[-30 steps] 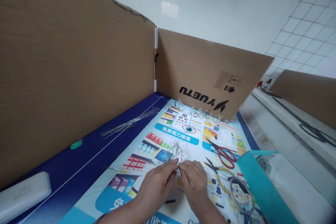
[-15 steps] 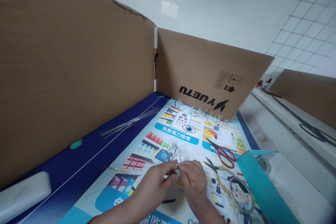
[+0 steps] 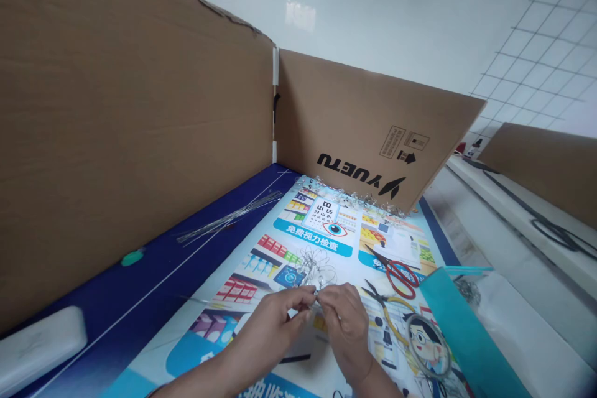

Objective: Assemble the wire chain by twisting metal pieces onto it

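Observation:
A tangle of thin silver wire bent into loops (image 3: 317, 266) stands just beyond my fingertips. My left hand (image 3: 282, 320) pinches the near end of this looped wire between thumb and forefinger. From the other side, my right hand (image 3: 344, 323) closes on the same spot, its fingertips almost touching the left ones. The exact bit between the fingertips is too small to see. To the right of my right hand lie yellow-handled pliers (image 3: 394, 320) with open jaws. Red-handled scissors (image 3: 402, 278) are a little farther off. A coil of wire (image 3: 448, 364) rests nearer me.
Cardboard panels stand at the left (image 3: 116, 106) and back (image 3: 354, 118). Wire scraps (image 3: 354, 199) line the back panel's foot. Straight wires (image 3: 228, 219), a green lump (image 3: 132, 257) and a white case (image 3: 41, 348) lie left; a teal-edged bag (image 3: 471, 329) lies right.
Both hands keep their pinch on the looped wire, with only a slight shift of the fingers. The view has drifted very slightly; nothing else has visibly moved.

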{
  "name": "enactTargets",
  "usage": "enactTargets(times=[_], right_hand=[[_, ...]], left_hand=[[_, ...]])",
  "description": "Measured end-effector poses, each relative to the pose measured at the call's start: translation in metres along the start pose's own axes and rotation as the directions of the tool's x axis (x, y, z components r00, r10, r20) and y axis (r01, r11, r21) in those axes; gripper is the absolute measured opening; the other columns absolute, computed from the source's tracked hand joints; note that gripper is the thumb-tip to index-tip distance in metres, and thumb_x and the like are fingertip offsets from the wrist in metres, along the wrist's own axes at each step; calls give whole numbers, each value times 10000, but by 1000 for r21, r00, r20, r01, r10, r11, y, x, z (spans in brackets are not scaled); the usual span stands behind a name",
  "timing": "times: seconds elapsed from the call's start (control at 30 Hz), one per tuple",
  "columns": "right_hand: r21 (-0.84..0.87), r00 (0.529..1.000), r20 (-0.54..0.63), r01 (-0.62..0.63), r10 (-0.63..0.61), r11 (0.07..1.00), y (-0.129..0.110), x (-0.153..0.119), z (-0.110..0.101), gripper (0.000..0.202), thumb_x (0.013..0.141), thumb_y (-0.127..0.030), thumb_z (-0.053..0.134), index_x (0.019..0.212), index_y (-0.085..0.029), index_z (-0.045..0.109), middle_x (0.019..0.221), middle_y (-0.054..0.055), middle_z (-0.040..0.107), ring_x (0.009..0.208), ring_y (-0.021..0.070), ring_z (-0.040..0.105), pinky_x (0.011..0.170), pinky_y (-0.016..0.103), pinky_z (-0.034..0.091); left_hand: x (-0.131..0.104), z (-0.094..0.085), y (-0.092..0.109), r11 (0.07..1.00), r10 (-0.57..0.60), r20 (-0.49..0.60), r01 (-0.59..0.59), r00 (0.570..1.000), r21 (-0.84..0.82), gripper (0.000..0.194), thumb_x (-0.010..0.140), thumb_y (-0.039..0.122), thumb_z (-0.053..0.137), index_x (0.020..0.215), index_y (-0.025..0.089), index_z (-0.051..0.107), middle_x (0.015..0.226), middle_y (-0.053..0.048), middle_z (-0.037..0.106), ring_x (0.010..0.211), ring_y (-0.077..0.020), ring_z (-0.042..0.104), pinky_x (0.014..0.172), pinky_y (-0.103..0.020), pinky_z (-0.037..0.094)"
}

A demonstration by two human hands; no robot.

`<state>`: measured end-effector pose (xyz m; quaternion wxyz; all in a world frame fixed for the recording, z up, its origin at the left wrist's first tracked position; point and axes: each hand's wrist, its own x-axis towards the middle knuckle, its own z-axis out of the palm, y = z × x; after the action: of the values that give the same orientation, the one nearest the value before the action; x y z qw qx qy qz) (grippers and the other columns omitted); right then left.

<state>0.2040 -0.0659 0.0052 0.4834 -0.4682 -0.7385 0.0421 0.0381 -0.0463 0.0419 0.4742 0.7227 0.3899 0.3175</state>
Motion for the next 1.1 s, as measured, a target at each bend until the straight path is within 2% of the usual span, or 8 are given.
enactTargets(times=[0.3,0.43,0.67,0.83,0.93,1.1], right_hand=[[8,999,13,-34,34,999,0,1,0,197,827,-59,489,860,-223,594,828,13,641,761,158,548,703,325,398],[-7,999,6,-37,37,999,-3,2,2,182,827,-65,490,830,-216,593,802,16,642,755,162,552,716,334,398],[-3,1000,2,-17,17,1000,-8,1,3,162,824,-70,492,830,-208,576,797,26,635,745,160,549,701,324,410],[7,999,-9,-35,35,999,-9,0,5,157,822,-74,492,820,-210,572,777,18,631,744,154,555,715,316,422],[15,996,-3,-85,85,996,-12,-1,7,143,815,-89,501,829,-211,574,753,11,618,718,150,543,687,297,428],[60,969,21,-245,244,968,-15,-3,9,136,787,-110,508,830,-208,592,735,3,582,692,137,534,643,259,437]], left_hand=[[-4,5,-2,985,111,-88,-98,990,145,205,775,95,479,859,199,634,1056,-43,638,1049,-182,552,901,-301,437],[-4,6,-1,972,153,-95,-132,984,195,196,786,92,473,825,200,631,976,-35,650,973,-174,576,849,-282,458],[1,6,-7,968,172,-150,-139,974,210,169,798,91,467,773,197,597,776,2,630,720,-126,580,678,-223,459],[1,6,-7,963,196,-147,-162,970,216,167,790,78,467,739,190,581,747,5,613,708,-123,569,672,-220,449],[1,6,-6,959,224,-166,-187,961,213,167,783,66,468,693,178,553,748,-3,608,715,-125,569,680,-222,451],[-2,6,-4,948,275,-182,-235,944,216,173,795,74,462,693,175,559,797,-25,605,771,-135,576,714,-233,461]])
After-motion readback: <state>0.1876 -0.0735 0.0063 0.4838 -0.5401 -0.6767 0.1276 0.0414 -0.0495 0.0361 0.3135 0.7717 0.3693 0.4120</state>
